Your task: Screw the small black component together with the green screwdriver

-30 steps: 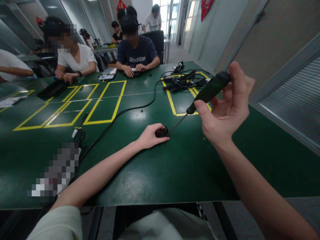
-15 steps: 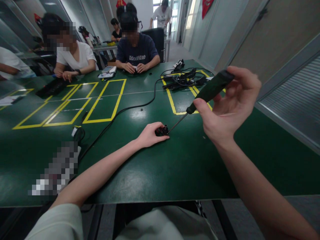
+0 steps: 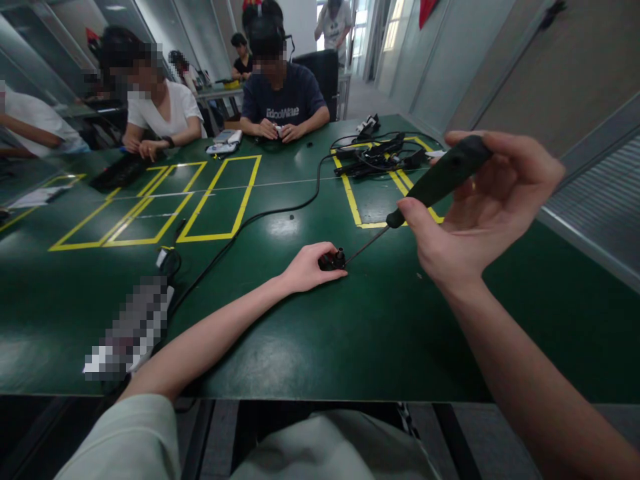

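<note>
Screwdriver (image 3: 437, 179) R of part (image 3: 329, 263), cables (image 3: 380, 159) behind on tbl (image 3: 350, 340)

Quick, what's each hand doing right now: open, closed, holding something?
Left hand: closed, holding a small black part at the green table.
Right hand: closed, holding a screwdriver, its shaft slanting down toward that part.

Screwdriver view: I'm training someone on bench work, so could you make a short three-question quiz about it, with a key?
1. True or false: the left hand has its thumb and fingers around a small black part.
2. Multiple choice: the shaft of the screwdriver in the right hand points which way?
A) straight up
B) down toward the small black part
C) away from both hands, to the right
3. Fill in: rectangles on the green table are marked out in ____ tape.

Key: 1 true; 2 B; 3 yellow.
</note>
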Demonstrator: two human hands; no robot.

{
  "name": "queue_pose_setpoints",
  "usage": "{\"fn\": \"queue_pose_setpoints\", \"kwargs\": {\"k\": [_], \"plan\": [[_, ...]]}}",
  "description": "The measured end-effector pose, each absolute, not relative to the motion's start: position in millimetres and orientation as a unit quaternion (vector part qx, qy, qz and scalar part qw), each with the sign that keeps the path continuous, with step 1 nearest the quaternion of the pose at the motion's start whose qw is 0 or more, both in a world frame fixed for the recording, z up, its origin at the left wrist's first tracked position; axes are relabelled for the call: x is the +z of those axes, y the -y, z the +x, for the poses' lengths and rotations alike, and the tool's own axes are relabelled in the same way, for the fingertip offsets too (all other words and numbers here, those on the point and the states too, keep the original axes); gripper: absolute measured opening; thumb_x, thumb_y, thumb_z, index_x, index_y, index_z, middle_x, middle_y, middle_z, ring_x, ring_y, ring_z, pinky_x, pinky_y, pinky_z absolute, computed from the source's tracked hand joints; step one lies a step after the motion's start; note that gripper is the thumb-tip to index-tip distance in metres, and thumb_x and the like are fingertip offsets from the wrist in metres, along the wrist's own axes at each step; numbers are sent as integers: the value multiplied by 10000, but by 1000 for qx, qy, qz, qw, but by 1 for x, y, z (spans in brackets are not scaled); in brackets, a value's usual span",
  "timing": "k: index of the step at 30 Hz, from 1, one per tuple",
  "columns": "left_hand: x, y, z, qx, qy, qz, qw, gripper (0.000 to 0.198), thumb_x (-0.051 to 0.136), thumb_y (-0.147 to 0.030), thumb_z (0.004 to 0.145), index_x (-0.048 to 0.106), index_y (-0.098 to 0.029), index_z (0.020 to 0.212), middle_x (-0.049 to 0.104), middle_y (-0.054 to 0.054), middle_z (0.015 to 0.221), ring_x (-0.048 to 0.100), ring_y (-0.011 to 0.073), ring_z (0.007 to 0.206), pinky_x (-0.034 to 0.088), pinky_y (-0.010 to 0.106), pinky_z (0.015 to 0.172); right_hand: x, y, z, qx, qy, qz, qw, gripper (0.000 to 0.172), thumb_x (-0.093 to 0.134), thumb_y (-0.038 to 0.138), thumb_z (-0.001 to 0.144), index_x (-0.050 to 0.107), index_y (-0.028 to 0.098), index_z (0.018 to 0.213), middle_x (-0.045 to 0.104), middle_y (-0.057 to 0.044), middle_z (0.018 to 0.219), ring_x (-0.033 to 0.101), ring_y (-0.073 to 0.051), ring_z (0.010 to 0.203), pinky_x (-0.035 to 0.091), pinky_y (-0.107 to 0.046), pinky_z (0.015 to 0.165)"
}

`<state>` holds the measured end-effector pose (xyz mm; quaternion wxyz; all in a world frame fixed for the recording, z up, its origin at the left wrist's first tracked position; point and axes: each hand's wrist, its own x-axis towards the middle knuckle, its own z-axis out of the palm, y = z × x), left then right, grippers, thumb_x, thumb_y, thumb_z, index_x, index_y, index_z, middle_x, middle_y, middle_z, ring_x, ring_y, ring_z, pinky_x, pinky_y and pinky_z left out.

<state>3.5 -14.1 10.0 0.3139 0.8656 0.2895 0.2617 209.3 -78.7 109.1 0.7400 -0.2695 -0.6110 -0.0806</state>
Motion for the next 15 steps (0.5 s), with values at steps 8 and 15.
{"fn": "queue_pose_setpoints", "kwargs": {"k": [8,15], "plan": [[12,15,4,262,-294,865,313,326,822,-425,803,624,-178,880,668,13,846,612,165,754,506,300,724,107,76,209,-71,610,-268,743,579,760,378,813,599,472,1361,567,45,1405,638,-234,1284,691,-364,920],[11,14,4,263,-293,865,310,322,819,-426,804,625,-180,879,669,11,851,620,167,767,512,301,732,107,76,211,-71,631,-271,724,626,832,429,768,597,521,1341,632,32,1279,695,-239,1177,698,-433,884]]}}
